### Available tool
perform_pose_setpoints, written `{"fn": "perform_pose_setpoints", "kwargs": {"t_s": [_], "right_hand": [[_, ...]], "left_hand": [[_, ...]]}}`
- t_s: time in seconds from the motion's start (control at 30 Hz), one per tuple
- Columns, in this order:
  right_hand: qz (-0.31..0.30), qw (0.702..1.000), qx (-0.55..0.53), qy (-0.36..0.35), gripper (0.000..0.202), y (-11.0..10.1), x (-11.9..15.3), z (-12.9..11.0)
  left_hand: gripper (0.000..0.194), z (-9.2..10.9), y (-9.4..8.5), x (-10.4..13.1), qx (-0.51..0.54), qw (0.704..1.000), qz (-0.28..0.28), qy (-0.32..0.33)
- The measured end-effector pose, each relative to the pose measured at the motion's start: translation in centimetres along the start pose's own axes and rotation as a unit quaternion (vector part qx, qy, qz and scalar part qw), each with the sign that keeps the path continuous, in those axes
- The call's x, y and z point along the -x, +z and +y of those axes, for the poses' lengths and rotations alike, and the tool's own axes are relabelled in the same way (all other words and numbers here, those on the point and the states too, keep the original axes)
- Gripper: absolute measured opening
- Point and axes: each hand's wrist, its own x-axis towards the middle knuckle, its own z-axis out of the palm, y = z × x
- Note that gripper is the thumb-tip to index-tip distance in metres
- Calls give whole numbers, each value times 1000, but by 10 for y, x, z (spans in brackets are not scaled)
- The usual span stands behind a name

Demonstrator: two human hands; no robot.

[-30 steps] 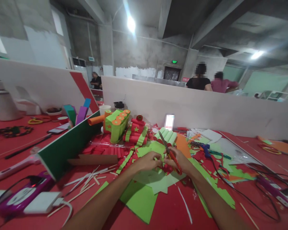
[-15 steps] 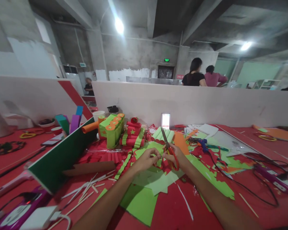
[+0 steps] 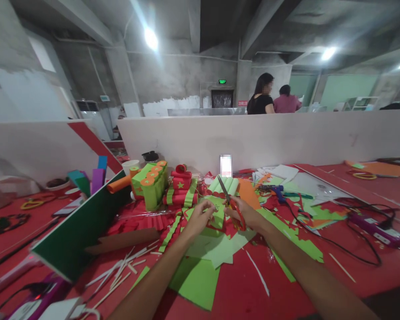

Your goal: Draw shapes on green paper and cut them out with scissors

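Note:
My right hand (image 3: 246, 212) is closed round the red handles of a pair of scissors (image 3: 229, 198), whose dark blades point up and away. Close beside it on the left, my left hand (image 3: 201, 216) has its fingertips pinched together; whatever is between them is too small to make out. Beneath both hands lie bright green sheets (image 3: 196, 282) and a pale green sheet (image 3: 211, 249) on the red table. Just beyond the blades sits a row of pale green rolls (image 3: 224, 186), with an orange sheet (image 3: 248, 193) at its right.
Red and green paper rolls (image 3: 182, 184) and a green-orange paper model (image 3: 150, 183) stand at the back left. A dark green board (image 3: 76, 231) leans there. Thin sticks (image 3: 122, 264) lie on the left. At right are a blue glue gun (image 3: 277, 192), its cord and paper scraps.
The camera view has shifted a little, so the scene sits slightly further left. My hands stay close together, with the left fingertips slightly further from the scissors. The scissors remain in my right hand.

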Motion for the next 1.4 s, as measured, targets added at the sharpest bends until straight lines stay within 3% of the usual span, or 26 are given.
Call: {"fn": "perform_pose_setpoints", "kwargs": {"t_s": [0.13, 0.3, 0.57, 0.8, 1.4], "right_hand": [[-46, 998, 10, 41, 46, -2, 1, -1], [-54, 997, 49, 30, 50, 2, 7, -10], [-88, 992, 87, 22, 45, 5, 7, 0], [-74, 986, 147, -14, 45, 5, 6, 3], [-64, 984, 168, -6, 38, 7, 4, 4]], "left_hand": [[24, -1, -3, -4, 45, 997, 56, 12], [27, 3, -3, -5, 81, 992, 97, 16], [23, 1, -6, -4, 95, 990, 106, 16], [22, 8, -3, -2, 119, 985, 121, 3], [19, 10, -3, -2, 95, 989, 110, -7]]}}
